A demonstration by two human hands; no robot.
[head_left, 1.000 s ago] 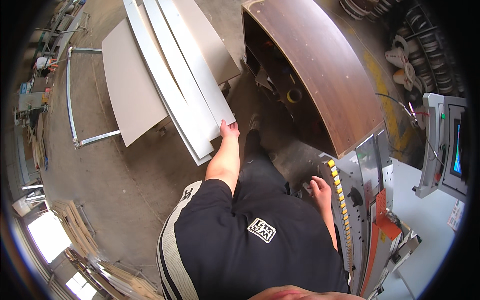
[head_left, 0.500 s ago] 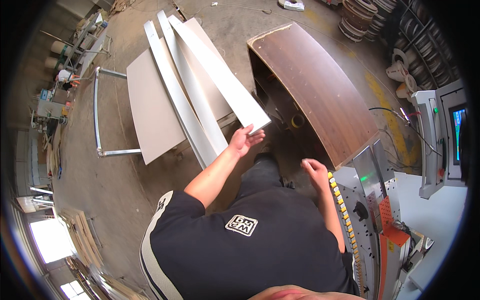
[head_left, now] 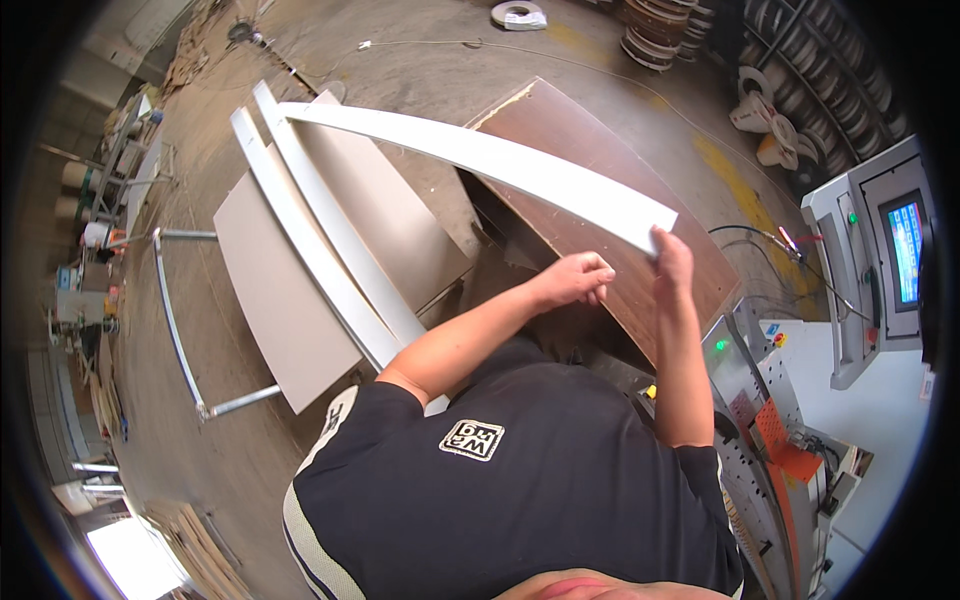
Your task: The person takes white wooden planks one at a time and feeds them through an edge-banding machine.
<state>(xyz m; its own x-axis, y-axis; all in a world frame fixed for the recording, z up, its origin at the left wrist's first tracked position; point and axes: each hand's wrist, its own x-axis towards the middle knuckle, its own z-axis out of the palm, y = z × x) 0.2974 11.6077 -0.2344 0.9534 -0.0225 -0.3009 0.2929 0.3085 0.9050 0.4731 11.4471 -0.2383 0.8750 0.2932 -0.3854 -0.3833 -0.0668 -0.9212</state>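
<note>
Long white board: it is the thing in hand; this board (head_left: 480,155) goes across the upper middle of the frame, from the upper left down to the right of centre, and it looks curved in this wide view.
Right hand: this hand (head_left: 673,265) is grasping the near end of the long white board, at the right of centre; the forearm comes up from below.
Left hand: this hand (head_left: 575,279) is near the centre, below the board and apart from it in the picture; its fingers are curled inwards and I see nothing in them, but whether it is fully clenched I cannot tell.
Far end of the board: it lies in the upper left, beside the tops of two other white boards; if it touches them, I cannot tell.
Other white boards: the outer strip (head_left: 300,250) and the inner strip (head_left: 325,215) lie side by side at the left of centre, upon beige panels (head_left: 275,290).
Metal frame: a thin frame (head_left: 240,401) reaches out to the left of the panels.
Brown cabinet: this large wooden body (head_left: 600,148) stands behind the board, which passes in front of its top.
Machine side: at the right are a lit screen (head_left: 905,250), an orange bracket (head_left: 785,440) and a small green light (head_left: 720,345).
Upper right corner: many reels (head_left: 655,30) are stacked there.
</note>
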